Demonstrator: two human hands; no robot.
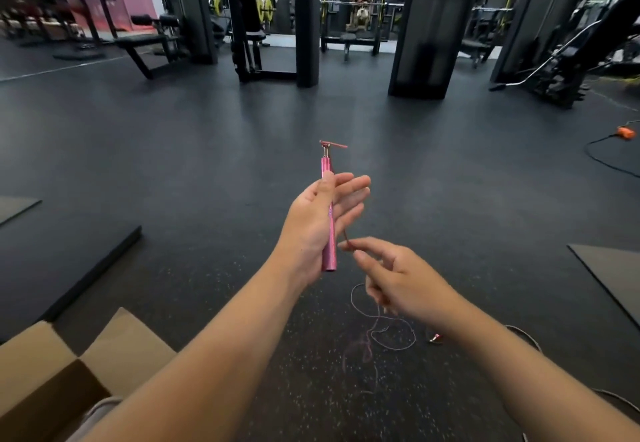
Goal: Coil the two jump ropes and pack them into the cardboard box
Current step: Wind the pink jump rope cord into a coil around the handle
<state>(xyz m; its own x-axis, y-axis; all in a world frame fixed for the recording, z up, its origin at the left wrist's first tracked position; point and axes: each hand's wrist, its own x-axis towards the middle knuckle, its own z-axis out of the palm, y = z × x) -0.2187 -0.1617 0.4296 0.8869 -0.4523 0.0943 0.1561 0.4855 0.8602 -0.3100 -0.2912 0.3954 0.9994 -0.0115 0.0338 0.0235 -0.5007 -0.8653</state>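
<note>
The left hand (pixel 313 230) holds a pink handle (pixel 328 213) upright under its thumb; the right hand (pixel 398 282) pinches the thin rope (pixel 381 331) trailing to the floor (pixel 173 151).

No legible text or labels anywhere.

Two bare forearms, sleeveless, hands (pixel 313 223) without rings or gloves

The open brown cardboard box (pixel 52 382) is cut off by the left and bottom edges. The left hand (pixel 317 223) hides the middle of the pink metal rope handle (pixel 328 213). The thin pink cord (pixel 363 348) blurs on the speckled floor.
</note>
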